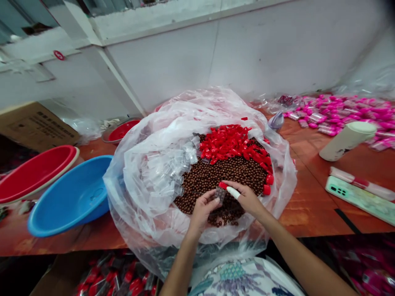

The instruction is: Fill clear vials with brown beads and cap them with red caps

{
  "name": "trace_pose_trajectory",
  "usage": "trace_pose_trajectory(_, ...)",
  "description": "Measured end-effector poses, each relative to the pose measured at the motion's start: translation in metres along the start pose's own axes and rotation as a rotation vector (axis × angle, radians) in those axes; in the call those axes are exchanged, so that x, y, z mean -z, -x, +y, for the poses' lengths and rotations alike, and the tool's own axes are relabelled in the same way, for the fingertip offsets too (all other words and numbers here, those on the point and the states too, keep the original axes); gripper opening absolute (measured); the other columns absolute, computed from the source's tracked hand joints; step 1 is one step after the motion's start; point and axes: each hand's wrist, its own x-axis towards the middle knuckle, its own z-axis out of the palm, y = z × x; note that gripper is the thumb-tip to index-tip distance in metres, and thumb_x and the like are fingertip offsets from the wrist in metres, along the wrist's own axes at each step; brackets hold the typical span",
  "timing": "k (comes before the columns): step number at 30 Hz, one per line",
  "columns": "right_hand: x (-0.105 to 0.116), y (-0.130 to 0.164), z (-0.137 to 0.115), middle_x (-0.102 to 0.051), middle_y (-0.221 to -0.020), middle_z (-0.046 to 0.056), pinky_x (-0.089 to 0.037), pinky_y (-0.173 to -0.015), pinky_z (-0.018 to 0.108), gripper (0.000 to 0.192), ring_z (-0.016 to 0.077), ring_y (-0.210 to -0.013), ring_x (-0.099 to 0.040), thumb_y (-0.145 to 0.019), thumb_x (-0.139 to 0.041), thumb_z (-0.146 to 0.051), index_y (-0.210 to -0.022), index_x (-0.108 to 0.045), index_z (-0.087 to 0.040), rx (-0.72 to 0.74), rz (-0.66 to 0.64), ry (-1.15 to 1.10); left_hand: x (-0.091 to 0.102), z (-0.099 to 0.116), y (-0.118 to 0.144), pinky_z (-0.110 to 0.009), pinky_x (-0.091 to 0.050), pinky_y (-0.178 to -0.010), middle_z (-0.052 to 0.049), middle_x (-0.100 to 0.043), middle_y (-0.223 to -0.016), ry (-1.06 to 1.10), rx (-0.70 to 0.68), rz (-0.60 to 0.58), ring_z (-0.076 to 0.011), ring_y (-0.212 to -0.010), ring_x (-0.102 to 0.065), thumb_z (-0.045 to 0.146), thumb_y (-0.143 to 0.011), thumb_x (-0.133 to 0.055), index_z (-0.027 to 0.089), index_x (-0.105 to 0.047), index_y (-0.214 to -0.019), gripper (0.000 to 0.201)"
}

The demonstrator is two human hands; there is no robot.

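The left hand gripped a small clear tube over the brown beads in the plastic bag, while the right hand pinched a red cap at its mouth. Capping seemed under way; pressing it home squarely would come next. One tube held, beads and loose caps uncountable, two basins.

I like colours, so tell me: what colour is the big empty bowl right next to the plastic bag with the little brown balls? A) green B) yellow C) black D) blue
D: the bowl lying against the left side of the clear plastic bag of brown balls is bright blue, with a red bowl further left.
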Motion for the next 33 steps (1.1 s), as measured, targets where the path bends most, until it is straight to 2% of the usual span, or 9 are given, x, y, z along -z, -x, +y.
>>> trace_pose_trajectory(7,0.004,0.006,0.001,-0.061,-0.117,0.002,-0.041,-0.093,0.039,0.041,0.0179,-0.107,-0.054,-0.083,-0.043,-0.014,-0.119,-0.054,-0.029,0.238,-0.077,0.297,-0.002,0.0,-0.003,-0.03,-0.05,-0.074,-0.008,-0.065,-0.1,-0.061,-0.063,0.006,-0.0182,-0.086,-0.059,0.024,-0.065,-0.071,0.015,-0.065,-0.102,0.038)
trace_pose_trajectory(11,0.002,0.008,0.002,-0.056,-0.122,0.007,-0.041,-0.092,0.041,0.047,0.0213,-0.109,-0.051,-0.081,-0.052,-0.02,-0.127,-0.045,-0.025,0.369,-0.102,0.484,-0.008,0.001,-0.001,-0.027,-0.048,-0.071,-0.006,-0.066,-0.094,-0.031,-0.083,0.025,-0.0156,-0.079,-0.059,0.023,-0.066,-0.071,0.015,-0.065,-0.099,0.035)
trace_pose_trajectory(14,-0.001,0.008,0.007,-0.054,-0.122,0.011,-0.041,-0.091,0.043,0.062,0.0253,-0.108,-0.05,-0.072,-0.063,-0.025,-0.13,-0.04,-0.019,0.406,-0.082,0.594,-0.012,0.001,0.002,-0.022,-0.045,-0.07,-0.005,-0.066,-0.089,0.008,-0.091,0.026,-0.0128,-0.077,-0.059,0.022,-0.065,-0.072,0.014,-0.063,-0.097,0.034)
trace_pose_trajectory(17,-0.005,0.009,0.011,-0.056,-0.115,0.012,-0.044,-0.087,0.042,0.06,0.0248,-0.101,-0.051,-0.071,-0.063,-0.023,-0.127,-0.041,-0.017,0.419,-0.045,0.625,-0.016,0.0,0.003,-0.02,-0.043,-0.068,-0.004,-0.065,-0.088,0.06,-0.06,-0.005,-0.0114,-0.076,-0.058,0.025,-0.066,-0.071,0.014,-0.061,-0.096,0.034)
trace_pose_trajectory(21,-0.012,0.012,0.01,-0.058,-0.11,0.011,-0.046,-0.082,0.04,0.059,0.0248,-0.095,-0.053,-0.07,-0.064,-0.025,-0.124,-0.043,-0.017,0.44,-0.05,0.626,-0.026,-0.002,0.0,-0.021,-0.044,-0.061,-0.002,-0.062,-0.079,0.212,-0.009,0.02,-0.0106,-0.066,-0.057,0.044,-0.078,-0.056,0.014,-0.057,-0.09,0.032)
trace_pose_trajectory(26,-0.014,0.017,0.003,-0.056,-0.114,0.01,-0.042,-0.087,0.039,0.059,0.0242,-0.1,-0.052,-0.07,-0.064,-0.022,-0.125,-0.043,-0.019,0.405,-0.105,0.575,-0.032,-0.005,-0.004,-0.021,-0.044,-0.053,0.002,-0.058,-0.066,0.218,-0.046,0.101,-0.0088,-0.053,-0.053,0.047,-0.075,-0.057,0.014,-0.054,-0.081,0.033)
trace_pose_trajectory(29,-0.008,0.021,0.004,-0.054,-0.119,0.01,-0.043,-0.087,0.037,0.07,0.0232,-0.102,-0.053,-0.066,-0.068,-0.028,-0.129,-0.037,-0.021,0.238,-0.095,0.407,-0.028,-0.002,-0.002,-0.022,-0.044,-0.048,0.0,-0.058,-0.064,0.221,-0.014,0.075,-0.0104,-0.048,-0.054,0.049,-0.078,-0.052,0.015,-0.054,-0.095,0.038)
trace_pose_trajectory(31,-0.004,0.024,0.008,-0.061,-0.106,0.008,-0.048,-0.076,0.033,0.059,0.0206,-0.088,-0.059,-0.069,-0.065,-0.033,-0.122,-0.044,-0.019,0.042,-0.016,0.26,-0.026,0.001,0.001,-0.023,-0.045,-0.047,-0.001,-0.059,-0.066,0.249,-0.002,0.053,-0.0109,-0.048,-0.055,0.049,-0.08,-0.047,0.014,-0.052,-0.107,0.044)
trace_pose_trajectory(33,-0.001,0.025,0.013,-0.065,-0.084,0.005,-0.048,-0.061,0.028,0.034,0.0178,-0.07,-0.06,-0.075,-0.057,-0.036,-0.103,-0.057,-0.017,-0.114,0.012,0.156,-0.025,0.003,0.002,-0.023,-0.045,-0.046,-0.002,-0.059,-0.068,0.278,0.003,0.031,-0.0102,-0.048,-0.053,0.049,-0.081,-0.044,0.014,-0.05,-0.113,0.048)
